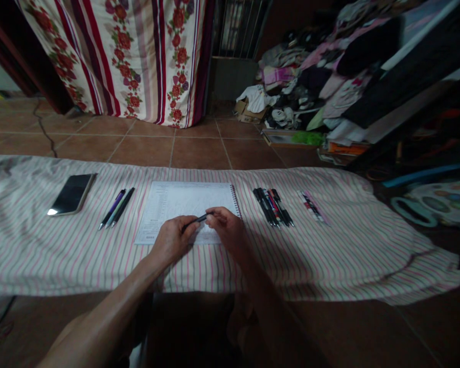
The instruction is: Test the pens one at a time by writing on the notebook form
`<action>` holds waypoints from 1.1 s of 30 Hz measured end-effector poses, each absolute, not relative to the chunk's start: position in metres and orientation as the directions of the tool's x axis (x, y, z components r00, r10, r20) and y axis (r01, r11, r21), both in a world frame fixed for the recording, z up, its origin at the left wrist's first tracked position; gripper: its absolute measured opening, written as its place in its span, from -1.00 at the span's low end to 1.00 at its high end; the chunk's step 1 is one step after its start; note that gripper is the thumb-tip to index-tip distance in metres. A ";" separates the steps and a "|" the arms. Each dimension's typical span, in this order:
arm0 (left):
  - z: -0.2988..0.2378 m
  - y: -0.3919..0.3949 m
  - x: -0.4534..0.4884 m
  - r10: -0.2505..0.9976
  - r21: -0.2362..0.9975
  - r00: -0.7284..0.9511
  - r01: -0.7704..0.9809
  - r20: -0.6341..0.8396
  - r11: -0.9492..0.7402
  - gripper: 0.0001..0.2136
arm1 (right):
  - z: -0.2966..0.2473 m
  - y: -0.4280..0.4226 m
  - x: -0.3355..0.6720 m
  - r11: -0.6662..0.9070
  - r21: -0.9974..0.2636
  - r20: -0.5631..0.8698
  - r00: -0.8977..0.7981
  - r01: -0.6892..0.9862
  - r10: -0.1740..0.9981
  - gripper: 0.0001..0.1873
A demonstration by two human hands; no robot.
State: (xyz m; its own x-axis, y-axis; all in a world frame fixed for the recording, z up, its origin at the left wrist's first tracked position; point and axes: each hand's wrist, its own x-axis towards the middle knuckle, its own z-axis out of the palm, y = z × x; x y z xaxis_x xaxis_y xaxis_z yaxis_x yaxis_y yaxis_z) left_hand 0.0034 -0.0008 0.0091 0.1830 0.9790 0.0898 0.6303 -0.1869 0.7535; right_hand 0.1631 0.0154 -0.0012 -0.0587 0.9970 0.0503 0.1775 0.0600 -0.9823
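head view: a slim dark pen hangs over a white, rectangular, spiral-bound notebook on the counter, spread with pink-and-grey striped cloth. on the floor beyond, a small brown cardboard box carries white crumpled fabric; its inside is hidden. the pen's long axis slants from near left to far right, toward the spiral edge; i can't tell which end writes. of the hands, the left hand curls closed around its near end, and the right hand pinches the far end between bunched fingertips.
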 end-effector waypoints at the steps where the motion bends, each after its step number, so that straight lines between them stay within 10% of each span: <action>1: 0.009 -0.001 0.003 0.978 0.750 0.190 0.633 0.091 -0.193 -0.73 | 0.000 0.015 0.163 0.053 -0.981 0.042 -0.060 0.184 0.997 -0.78; 33: 0.014 -0.006 0.003 0.932 0.610 0.322 0.709 0.167 -0.354 -0.76 | -0.004 0.017 0.159 0.123 -0.792 0.166 0.016 0.598 0.986 -0.57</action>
State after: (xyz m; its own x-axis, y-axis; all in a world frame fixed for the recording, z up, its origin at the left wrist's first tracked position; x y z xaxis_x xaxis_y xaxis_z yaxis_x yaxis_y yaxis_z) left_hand 0.0027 -0.0058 0.0142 0.3223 0.9318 0.1668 0.7086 -0.3543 0.6102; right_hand 0.1593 0.0168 -0.0036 0.0157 0.9861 0.1656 0.5984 0.1234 -0.7916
